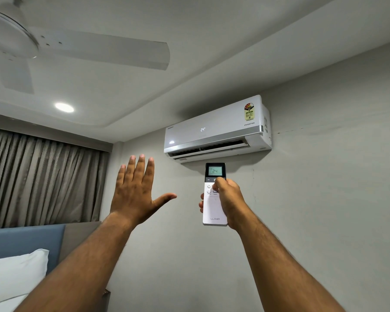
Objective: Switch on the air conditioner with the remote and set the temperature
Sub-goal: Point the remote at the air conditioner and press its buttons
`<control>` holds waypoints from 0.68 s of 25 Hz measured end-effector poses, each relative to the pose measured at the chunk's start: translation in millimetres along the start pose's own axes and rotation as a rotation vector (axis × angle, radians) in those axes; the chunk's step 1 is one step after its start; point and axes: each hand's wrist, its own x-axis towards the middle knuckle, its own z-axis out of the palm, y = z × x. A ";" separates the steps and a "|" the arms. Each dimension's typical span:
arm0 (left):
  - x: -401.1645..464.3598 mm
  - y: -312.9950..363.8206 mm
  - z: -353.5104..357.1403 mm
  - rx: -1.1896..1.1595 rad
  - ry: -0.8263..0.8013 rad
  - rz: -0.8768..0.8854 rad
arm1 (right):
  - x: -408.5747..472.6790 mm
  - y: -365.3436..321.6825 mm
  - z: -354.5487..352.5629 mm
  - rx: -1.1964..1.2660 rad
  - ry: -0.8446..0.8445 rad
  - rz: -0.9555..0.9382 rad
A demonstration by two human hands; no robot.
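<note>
Remote [214,194]: I am seeing it standing upright in my right hand [229,199], its lit screen reading 24 above the grip and the LLOYD mark below it.
Right hand: fingers are wrapping round the remote's body, thumb [220,182] pressing at the buttons just under the screen.
Left hand [135,192]: it is hanging open beside the grip, fingers spread and pointing up, holding nothing, apart from the remote.
Air conditioner [216,129]: it is sitting on the wall just above the remote's top end, its panel showing 24 and its flap standing open.
Surroundings: ceiling fan [77,48] is sitting far up-left of the grip; curtain [41,181] and pillow [14,275] are lying left of my open hand.
</note>
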 end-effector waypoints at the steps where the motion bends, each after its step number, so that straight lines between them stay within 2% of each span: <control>1: 0.0 -0.2 0.0 -0.001 -0.002 0.001 | -0.2 0.1 0.3 0.003 -0.002 -0.001; 17: -0.4 -1.2 2.7 0.009 -0.017 0.006 | 4.6 4.9 -0.4 0.005 0.006 -0.008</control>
